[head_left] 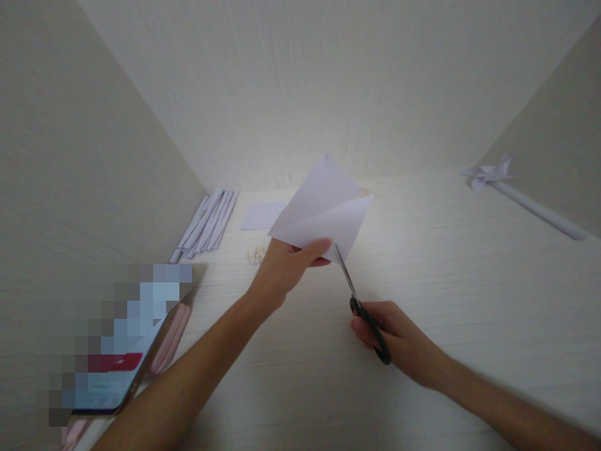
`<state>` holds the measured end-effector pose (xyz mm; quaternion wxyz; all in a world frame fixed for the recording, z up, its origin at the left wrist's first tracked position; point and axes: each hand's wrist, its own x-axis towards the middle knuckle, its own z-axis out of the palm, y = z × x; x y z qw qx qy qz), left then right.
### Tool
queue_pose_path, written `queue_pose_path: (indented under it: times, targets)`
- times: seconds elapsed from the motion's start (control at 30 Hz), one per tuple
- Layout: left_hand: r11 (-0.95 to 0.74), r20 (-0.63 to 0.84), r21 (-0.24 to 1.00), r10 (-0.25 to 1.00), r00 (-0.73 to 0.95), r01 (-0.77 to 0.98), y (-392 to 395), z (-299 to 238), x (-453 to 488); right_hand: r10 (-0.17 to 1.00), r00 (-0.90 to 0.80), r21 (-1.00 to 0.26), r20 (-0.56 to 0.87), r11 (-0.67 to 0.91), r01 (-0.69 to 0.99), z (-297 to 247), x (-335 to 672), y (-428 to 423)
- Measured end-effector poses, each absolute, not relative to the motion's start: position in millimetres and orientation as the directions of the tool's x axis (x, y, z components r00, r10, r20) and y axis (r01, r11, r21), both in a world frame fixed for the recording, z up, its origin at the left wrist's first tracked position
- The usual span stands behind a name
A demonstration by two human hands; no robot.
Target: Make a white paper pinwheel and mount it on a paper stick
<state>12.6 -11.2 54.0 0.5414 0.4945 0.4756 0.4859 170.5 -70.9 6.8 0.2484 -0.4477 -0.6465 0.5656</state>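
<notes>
Between the thumb and fingers of my left hand (288,266) is a square sheet of white paper (323,200), turned cornerwise and creased across its middle. My right hand (387,335) grips black-handled scissors (370,326), with the fingers around the handles. The blades point up and away, their tips at the paper's near corner, just right of my left thumb. Whether the blades are cutting into the paper, I cannot tell. Part of the left fingers is hidden behind the sheet.
Several rolled paper sticks (206,225) lie at the back left, beside a flat paper piece (263,215). Small tan bits (256,255) are scattered near my left wrist. A paper pinwheel (488,174) on a stick rests at the right wall. A partly blurred phone (110,388) stands at the left.
</notes>
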Motion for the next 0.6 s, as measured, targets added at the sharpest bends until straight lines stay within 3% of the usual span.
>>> queue_pose_path:
  times: [0.6]
  targets:
    - [0.040,-0.034,0.997,0.995,0.090,-0.061,-10.7,53.1,12.0,0.854,-0.471,-0.946,-0.220,-0.070,0.315,3.8,170.9,-71.2]
